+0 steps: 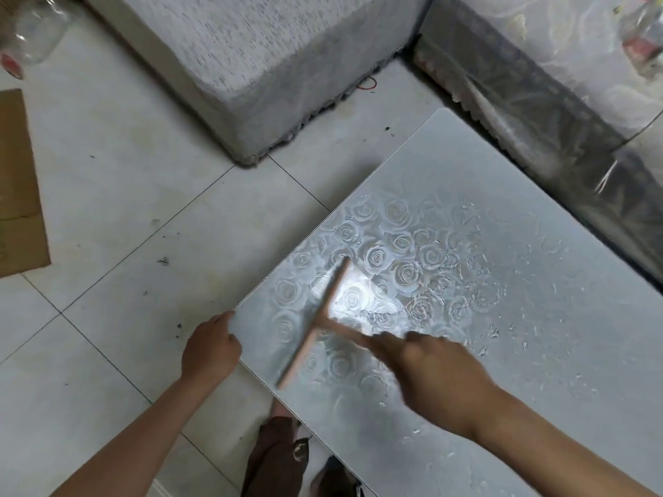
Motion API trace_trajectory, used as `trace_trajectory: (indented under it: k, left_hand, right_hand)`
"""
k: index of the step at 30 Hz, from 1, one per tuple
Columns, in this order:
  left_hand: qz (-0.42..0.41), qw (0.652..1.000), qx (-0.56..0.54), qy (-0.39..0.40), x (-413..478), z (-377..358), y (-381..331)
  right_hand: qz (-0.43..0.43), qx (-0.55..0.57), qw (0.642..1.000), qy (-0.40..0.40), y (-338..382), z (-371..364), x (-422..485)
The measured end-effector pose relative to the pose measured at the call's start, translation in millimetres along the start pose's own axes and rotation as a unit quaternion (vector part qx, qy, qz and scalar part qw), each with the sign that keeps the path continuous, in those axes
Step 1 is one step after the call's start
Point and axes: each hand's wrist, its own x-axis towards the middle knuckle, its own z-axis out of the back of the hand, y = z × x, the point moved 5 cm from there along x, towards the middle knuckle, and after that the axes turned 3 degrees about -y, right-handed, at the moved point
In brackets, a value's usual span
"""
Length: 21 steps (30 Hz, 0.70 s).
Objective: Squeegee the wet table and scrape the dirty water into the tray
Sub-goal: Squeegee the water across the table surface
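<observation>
Wiping with squeegee (324,303).
My right hand (437,374) grips it, left hand (210,349) holds the table (448,156) corner; next, water (466,281) at 2 o'clock.

Cardboard (18,181) lies on the tiled floor (107,195) near a clear bottle (32,34).

Blurred by motion: right hand (441,374) and the squeegee (314,322) handle end hidden within it; cut by frame edges: table (538,245), cardboard (18,195), left bottle (32,34), right bottle (645,34).
</observation>
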Motion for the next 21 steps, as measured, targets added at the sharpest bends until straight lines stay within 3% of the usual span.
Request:
trace_trajectory:
  k: [6,15,17,21]
  left_hand:
    - [0.030,0.995,-0.095,0.002,7.2,7.7,11.3]
    - [-0.017,0.989,-0.142,0.027,6.3,2.9,29.9]
    - [-0.004,0.990,-0.142,0.014,8.2,4.0,31.8]
    - [0.040,0.982,-0.184,0.011,14.6,4.6,35.8]
  right_hand:
    - [0.026,0.008,0.999,0.045,73.7,-31.8,71.8]
    - [-0.106,-0.057,0.991,0.053,-14.8,-24.7,-10.9]
    - [-0.094,-0.074,0.992,0.028,-4.9,-16.1,-13.1]
    - [-0.012,0.005,1.000,0.028,60.3,-14.9,26.1]
